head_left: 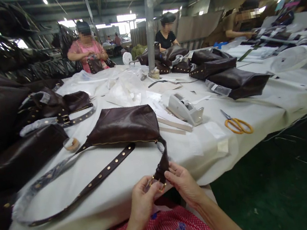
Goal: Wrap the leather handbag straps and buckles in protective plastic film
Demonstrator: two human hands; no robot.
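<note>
A dark brown leather bag [125,124] lies on the white-covered table in front of me. From its right end a short strap [163,155] hangs toward the table's front edge, ending in a gold buckle [160,185]. My left hand [144,196] pinches the buckle from the left. On the other side, my right hand [183,181] grips the strap's end beside the buckle, thumb on top. A long studded strap [101,176], partly wrapped in clear plastic, curves across the table from the bag's left end; its tip lies loose below the bag.
Orange-handled scissors [237,124] and a tape dispenser [185,109] lie to the right. A tape roll [71,144] sits left of the bag. More brown bags [233,81] and a white fan [292,58] stand farther off. A metal pole [151,24] rises mid-table; several people work beyond.
</note>
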